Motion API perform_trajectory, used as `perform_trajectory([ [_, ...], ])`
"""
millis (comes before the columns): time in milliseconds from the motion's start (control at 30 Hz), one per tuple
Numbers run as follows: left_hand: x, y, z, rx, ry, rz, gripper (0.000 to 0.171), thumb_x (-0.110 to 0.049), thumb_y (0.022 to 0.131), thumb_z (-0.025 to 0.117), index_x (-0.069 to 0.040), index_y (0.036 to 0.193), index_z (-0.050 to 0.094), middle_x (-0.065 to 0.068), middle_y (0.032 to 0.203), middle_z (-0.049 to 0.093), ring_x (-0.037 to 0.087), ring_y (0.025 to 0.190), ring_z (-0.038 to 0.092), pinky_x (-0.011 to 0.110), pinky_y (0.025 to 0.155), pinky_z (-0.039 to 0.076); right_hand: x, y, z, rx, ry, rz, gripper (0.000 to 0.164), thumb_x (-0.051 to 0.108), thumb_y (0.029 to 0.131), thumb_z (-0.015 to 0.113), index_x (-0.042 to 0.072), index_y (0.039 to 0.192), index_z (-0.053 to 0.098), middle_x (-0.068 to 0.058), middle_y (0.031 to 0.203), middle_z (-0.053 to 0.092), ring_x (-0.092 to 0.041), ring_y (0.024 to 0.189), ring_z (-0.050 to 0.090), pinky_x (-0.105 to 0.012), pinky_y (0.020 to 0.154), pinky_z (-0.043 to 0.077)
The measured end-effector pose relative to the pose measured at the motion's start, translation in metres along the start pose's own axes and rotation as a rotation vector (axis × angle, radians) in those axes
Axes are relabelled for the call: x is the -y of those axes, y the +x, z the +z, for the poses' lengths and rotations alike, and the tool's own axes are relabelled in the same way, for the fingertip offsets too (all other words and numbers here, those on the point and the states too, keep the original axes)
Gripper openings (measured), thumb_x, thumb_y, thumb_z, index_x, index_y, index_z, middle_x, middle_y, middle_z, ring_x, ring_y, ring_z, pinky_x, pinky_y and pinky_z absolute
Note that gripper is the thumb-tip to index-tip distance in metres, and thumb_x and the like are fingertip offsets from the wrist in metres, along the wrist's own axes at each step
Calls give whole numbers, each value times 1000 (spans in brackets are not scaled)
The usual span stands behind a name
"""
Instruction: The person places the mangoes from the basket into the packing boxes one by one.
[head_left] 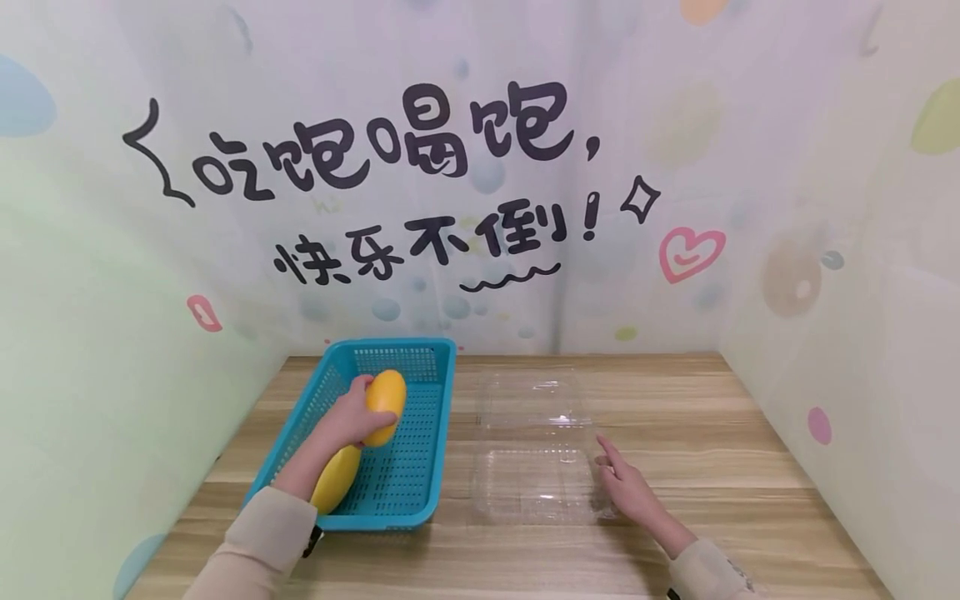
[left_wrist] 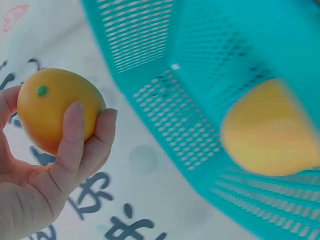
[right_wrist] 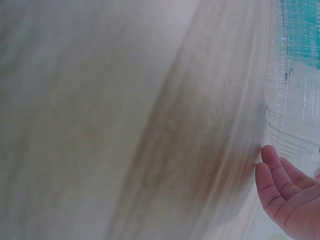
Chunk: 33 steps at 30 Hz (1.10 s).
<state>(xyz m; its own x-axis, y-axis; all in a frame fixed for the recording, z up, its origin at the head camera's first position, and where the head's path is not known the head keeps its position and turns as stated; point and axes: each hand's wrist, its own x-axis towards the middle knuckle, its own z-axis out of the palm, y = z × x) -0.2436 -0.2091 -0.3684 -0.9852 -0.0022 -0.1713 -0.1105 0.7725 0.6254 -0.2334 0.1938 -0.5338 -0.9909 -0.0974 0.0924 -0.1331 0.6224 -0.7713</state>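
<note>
My left hand (head_left: 347, 421) grips a smooth orange-yellow mango (head_left: 387, 393) over the blue basket (head_left: 447, 417). In the left wrist view, thumb and fingers wrap the mango (left_wrist: 50, 112), whose small green stem spot faces the camera. Under my left wrist, a second, yellower fruit (head_left: 339, 479) lies in the basket, partly covered by the forearm in the head view. A clear plastic clamshell box (head_left: 534, 479) sits on the table with its lid folded back. Beside its right edge is my right hand (head_left: 628, 490), fingers extended and holding nothing; the fingertips are right at the box's side.
The wood-grain table (head_left: 675, 417) ends at a printed back wall (head_left: 510, 317) with black lettering. Light-coloured side walls close it in on the left and right. The basket's raised perforated sides stand left of the box.
</note>
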Motion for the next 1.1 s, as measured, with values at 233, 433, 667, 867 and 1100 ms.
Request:
perform_trajectory([
  [233, -26, 0, -12, -28, -46, 43, 79, -30, 82, 61, -7, 142, 14, 26, 114, 48, 29, 81, 54, 28, 54, 49, 0, -1, -1, 10, 12, 16, 52, 5, 91, 40, 1, 141, 28, -24, 116, 58, -29, 93, 56, -45, 82, 42],
  [433, -48, -8, -16, -49, -81, 74, 78, -30, 82, 61, -10, 142, 16, 24, 117, 49, 29, 82, 55, 27, 55, 49, 0, -1, -1, 9, 27, 21, 52, 5, 91, 40, 1, 141, 29, -23, 115, 58, -27, 91, 56, -42, 81, 42],
  [667, -72, -17, -12, -34, -160, 105, 78, -29, 82, 62, -13, 143, 17, 21, 125, 46, 31, 93, 54, 30, 62, 51, 0, -1, -1, 1, 28, 14, 52, 4, 89, 41, 1, 140, 30, -22, 113, 59, -26, 89, 55, -42, 80, 43],
  [867, -85, -19, 0, -34, -210, 149, 75, -27, 80, 63, -14, 141, 21, 19, 123, 48, 31, 94, 54, 32, 63, 52, 1, -2, -2, 0, 29, 13, 52, 5, 89, 40, 1, 140, 30, -22, 113, 59, -25, 89, 55, -43, 80, 43],
  [1100, -98, -25, 20, -53, -162, 185, 76, -27, 78, 64, -15, 141, 24, 15, 113, 55, 26, 84, 56, 33, 65, 48, 2, -3, -2, -1, 28, 8, 51, 4, 90, 41, 0, 140, 30, -23, 113, 59, -26, 89, 55, -44, 82, 43],
])
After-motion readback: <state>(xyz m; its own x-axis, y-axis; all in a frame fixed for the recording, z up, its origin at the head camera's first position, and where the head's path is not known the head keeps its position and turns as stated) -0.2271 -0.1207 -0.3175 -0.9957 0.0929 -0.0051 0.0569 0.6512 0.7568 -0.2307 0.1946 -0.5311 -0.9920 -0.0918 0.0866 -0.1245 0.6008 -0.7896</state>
